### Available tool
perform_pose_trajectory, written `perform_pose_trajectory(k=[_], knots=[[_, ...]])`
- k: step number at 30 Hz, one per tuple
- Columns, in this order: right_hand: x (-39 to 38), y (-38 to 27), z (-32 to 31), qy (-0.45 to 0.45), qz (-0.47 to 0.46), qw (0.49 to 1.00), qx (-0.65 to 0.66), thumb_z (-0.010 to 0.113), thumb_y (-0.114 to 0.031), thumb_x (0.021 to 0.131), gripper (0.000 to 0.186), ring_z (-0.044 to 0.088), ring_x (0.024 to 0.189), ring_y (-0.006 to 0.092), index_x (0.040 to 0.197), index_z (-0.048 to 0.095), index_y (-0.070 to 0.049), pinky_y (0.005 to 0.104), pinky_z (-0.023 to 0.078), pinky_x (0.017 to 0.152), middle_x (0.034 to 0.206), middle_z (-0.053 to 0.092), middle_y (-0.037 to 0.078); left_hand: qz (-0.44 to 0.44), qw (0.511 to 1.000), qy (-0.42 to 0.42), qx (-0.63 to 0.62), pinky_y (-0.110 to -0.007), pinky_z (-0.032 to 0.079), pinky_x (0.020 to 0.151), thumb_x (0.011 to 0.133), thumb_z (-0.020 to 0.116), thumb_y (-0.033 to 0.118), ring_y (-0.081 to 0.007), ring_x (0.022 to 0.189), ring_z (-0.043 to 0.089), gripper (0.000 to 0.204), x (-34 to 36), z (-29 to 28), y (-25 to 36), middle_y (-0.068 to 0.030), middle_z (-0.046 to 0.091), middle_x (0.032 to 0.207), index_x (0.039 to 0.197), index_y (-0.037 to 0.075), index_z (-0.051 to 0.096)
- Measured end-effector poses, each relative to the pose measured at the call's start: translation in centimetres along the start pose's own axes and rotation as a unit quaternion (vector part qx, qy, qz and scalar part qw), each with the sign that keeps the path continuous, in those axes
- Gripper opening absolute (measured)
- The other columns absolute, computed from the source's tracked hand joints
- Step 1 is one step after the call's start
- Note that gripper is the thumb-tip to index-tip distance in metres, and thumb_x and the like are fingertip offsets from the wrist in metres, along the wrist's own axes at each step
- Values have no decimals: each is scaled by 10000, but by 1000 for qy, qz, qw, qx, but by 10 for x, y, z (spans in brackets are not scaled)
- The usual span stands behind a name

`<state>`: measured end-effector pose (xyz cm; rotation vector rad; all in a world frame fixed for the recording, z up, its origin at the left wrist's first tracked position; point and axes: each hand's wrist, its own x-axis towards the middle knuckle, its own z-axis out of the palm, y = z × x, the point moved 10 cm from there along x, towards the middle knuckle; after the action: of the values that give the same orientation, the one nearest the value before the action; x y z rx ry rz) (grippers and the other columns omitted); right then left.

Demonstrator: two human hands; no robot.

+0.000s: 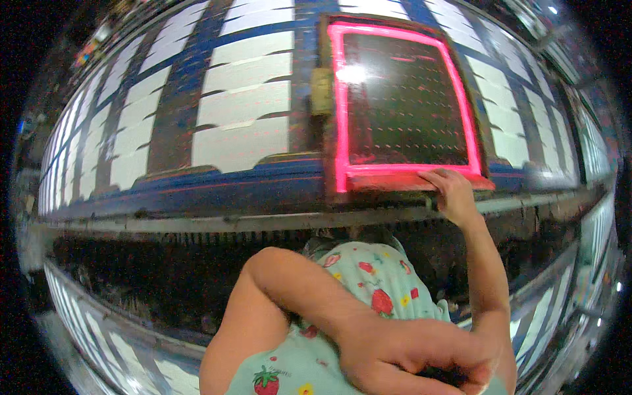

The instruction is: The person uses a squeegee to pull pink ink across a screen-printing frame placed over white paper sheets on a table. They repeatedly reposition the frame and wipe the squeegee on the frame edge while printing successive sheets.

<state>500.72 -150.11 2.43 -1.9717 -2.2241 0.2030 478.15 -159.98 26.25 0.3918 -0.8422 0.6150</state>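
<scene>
A screen-printing frame (pixel 339 118) with a dark panel and bright pink border lies on a long table. My right hand (pixel 451 194) is closed over its near edge, toward the right corner, with the arm stretched forward. My left arm bends across my body. My left hand (pixel 415 352) is raised close in front of me, beside my right upper arm. Its fingers are curled and somewhat blurred, and their tips are partly hidden; anything between them cannot be made out.
Rows of white pieces (pixel 247 102) lie on the blue and dark table (pixel 224 187) to either side of the frame. A yellowish block (pixel 321 92) sits at the frame's left side. A pale rail (pixel 263 222) runs along the near edge. Another table with white pieces (pixel 118 345) stands behind me.
</scene>
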Motion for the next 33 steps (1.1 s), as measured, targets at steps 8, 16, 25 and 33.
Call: perform_pose_trajectory(k=[8,16,25,33], knots=[[59,26,-6,101,-66,992,-29,704,38,770,641,723,1188,378,1375,773,-159,519,564,1046,1295,777,135,-159,959,-138,190,-434,498,716,1114,705,168,-307,764,604,262,-17,-26,-7,-114,615,842,939,-22,659],[195,108,-12,152,-95,983,-50,727,1,796,495,738,1118,359,1264,799,-143,512,586,981,1183,782,121,-295,918,36,262,-487,491,885,1111,685,271,-304,916,656,292,-41,-125,15,-83,680,1001,970,35,781],[368,191,-10,153,-98,981,-64,717,-42,843,431,761,1069,381,1249,792,-164,528,625,932,1101,774,150,-155,885,325,296,-430,493,856,916,943,193,-260,953,671,167,-66,-182,31,-102,805,1027,894,47,862],[456,235,-23,90,-62,994,-25,695,0,874,457,758,1142,374,1284,798,-174,530,611,973,1161,779,125,-125,796,362,469,-436,448,913,1084,764,315,-257,939,621,275,-52,-183,11,-136,757,1203,1160,58,825]])
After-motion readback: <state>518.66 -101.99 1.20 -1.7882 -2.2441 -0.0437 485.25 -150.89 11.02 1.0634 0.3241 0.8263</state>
